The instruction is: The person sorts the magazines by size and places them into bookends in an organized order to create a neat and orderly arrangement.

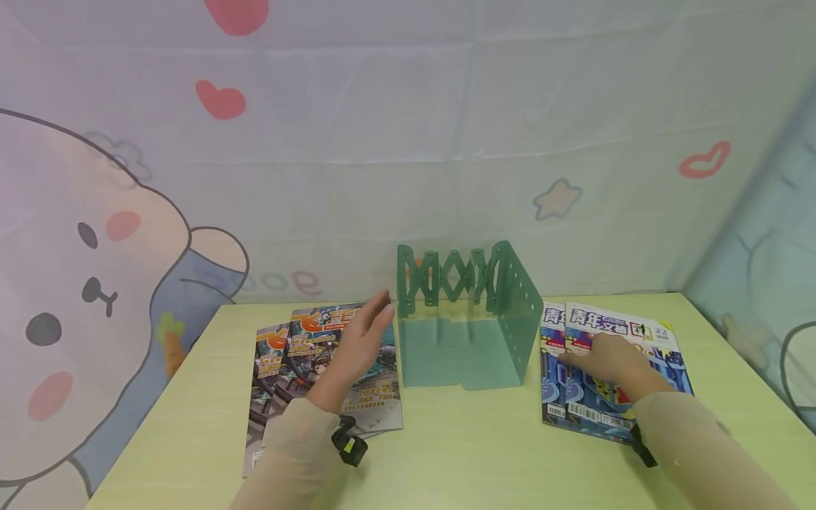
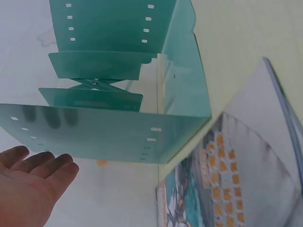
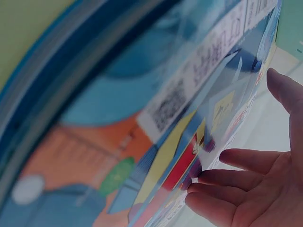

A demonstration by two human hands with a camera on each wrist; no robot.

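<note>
A green expanding book stand (image 1: 464, 324) stands open at the middle of the pale yellow table (image 1: 446, 453). My left hand (image 1: 359, 341) is flat and straight-fingered just left of the stand's left panel (image 2: 94, 135), above the left magazines (image 1: 325, 379); it holds nothing. My right hand (image 1: 612, 358) lies with straight fingers on the blue magazines (image 1: 605, 368) to the right of the stand. In the right wrist view the fingertips (image 3: 201, 178) touch the glossy blue cover (image 3: 142, 118).
A cartoon-print cloth backdrop (image 1: 408, 142) hangs behind the table, with a rabbit figure (image 1: 83, 283) at left. Each stack holds overlapping magazines (image 2: 241, 179). Bare tabletop lies in front of the stand.
</note>
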